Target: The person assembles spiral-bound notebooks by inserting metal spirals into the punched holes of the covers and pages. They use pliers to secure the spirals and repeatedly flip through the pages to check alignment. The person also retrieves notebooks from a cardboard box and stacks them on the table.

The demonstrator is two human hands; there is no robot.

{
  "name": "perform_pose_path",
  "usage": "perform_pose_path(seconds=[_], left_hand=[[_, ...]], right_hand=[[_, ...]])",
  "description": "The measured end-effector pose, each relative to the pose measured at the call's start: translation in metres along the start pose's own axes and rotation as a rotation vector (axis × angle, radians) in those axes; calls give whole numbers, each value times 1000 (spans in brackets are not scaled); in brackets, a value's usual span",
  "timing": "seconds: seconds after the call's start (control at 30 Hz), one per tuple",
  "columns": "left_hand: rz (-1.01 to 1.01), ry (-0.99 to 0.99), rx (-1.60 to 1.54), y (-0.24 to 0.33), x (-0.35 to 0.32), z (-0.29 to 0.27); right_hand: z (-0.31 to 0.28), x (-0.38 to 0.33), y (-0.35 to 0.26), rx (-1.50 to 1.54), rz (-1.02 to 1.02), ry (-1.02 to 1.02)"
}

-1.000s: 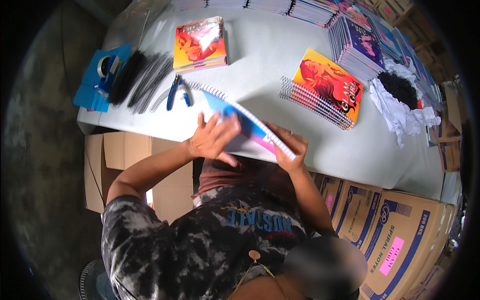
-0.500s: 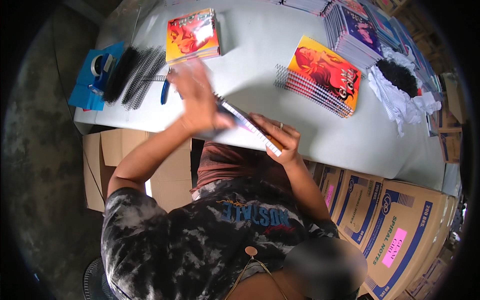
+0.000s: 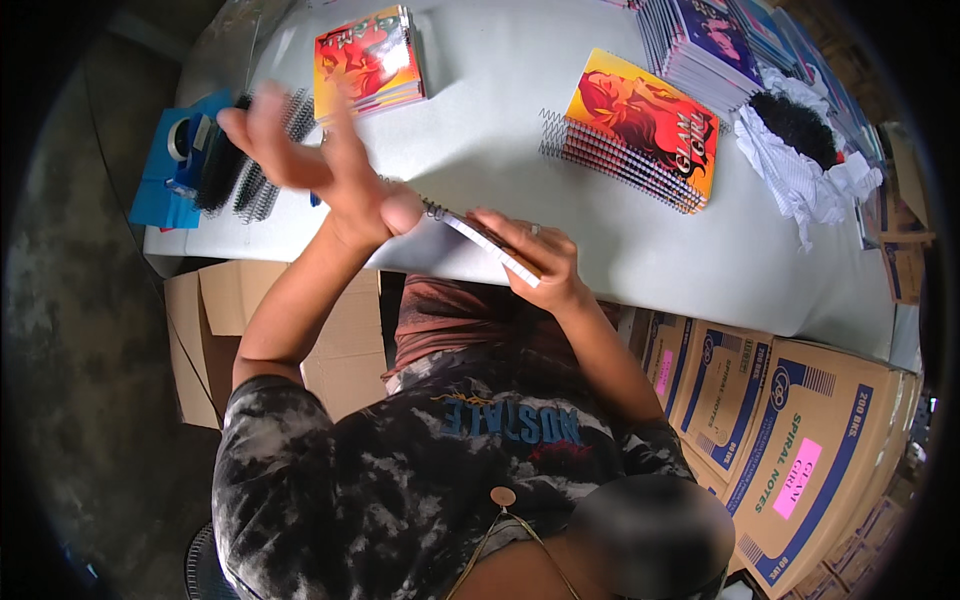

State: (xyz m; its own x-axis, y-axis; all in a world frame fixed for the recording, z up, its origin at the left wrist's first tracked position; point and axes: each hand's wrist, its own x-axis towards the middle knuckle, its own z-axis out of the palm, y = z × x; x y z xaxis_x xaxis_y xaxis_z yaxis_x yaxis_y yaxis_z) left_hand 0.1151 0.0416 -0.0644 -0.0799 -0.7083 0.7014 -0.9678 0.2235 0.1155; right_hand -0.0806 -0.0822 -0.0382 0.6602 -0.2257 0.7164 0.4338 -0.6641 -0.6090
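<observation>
On the white table (image 3: 520, 120) lie stacks of notebooks (image 3: 640, 125). At its near edge, the right hand (image 3: 535, 260) has its fingers closed on a spiral notebook (image 3: 485, 240), held on edge. The left hand (image 3: 320, 165) is open, fingers spread, its heel touching the notebook's wire end.

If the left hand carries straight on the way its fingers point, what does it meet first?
Probably the black spiral coils beside the blue tape dispenser; the left hand is blurred, so its height above them is unclear.

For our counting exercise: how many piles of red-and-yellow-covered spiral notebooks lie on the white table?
2: one pile at the table's far left, one pile near the middle right. More may be hidden beyond the picture's edge.
</observation>
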Motion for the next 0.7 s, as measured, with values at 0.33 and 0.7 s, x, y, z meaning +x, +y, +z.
perform_pose_path(seconds=[0.33,0.7], left_hand=[[81,219,129,55,29,-2],[75,66,-7,67,9,27]], right_hand=[[4,-2,1,-39,-14,39],[7,-1,-6,1,81,74]])
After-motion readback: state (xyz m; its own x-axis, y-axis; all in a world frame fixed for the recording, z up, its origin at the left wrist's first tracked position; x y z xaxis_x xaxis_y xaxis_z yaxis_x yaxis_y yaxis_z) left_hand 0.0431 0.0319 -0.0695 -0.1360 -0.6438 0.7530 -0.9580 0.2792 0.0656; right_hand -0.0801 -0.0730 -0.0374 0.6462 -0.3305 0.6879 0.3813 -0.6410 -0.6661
